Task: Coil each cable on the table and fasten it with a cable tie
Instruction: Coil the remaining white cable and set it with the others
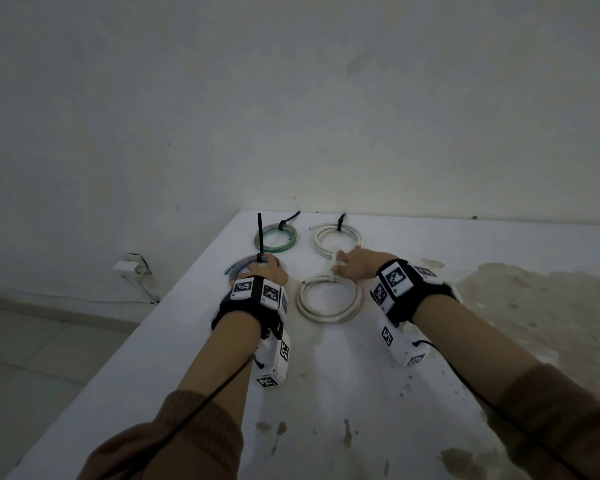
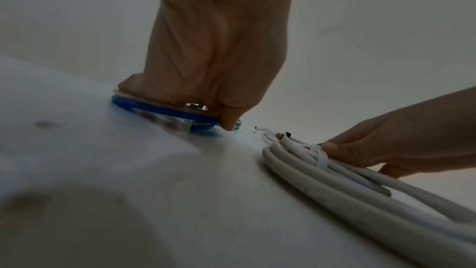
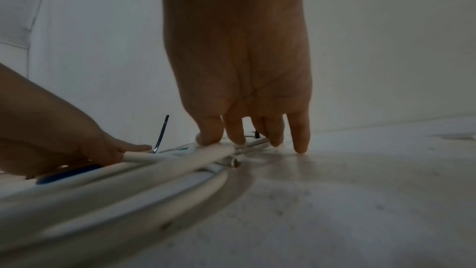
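Four coiled cables lie on the white table (image 1: 326, 375). My left hand (image 1: 267, 270) rests flat on a blue coil (image 1: 238, 266) (image 2: 165, 110), thumb down at its rim. A black cable tie (image 1: 260, 233) (image 3: 161, 133) stands upright at that hand's fingertips. My right hand (image 1: 347, 263) (image 3: 244, 89) has straight fingers whose tips touch the top of the near white coil (image 1: 328, 303) (image 3: 128, 176), by its white cable tie (image 1: 333, 268) (image 2: 322, 158). The little finger touches the table. How the left fingers lie is mostly hidden.
At the back lie a green coil (image 1: 276, 239) and a second white coil (image 1: 338, 240), each bound with a black tie. The wall runs close behind them. The table's left edge drops to the floor. A stained patch (image 1: 534, 306) covers the table's right side.
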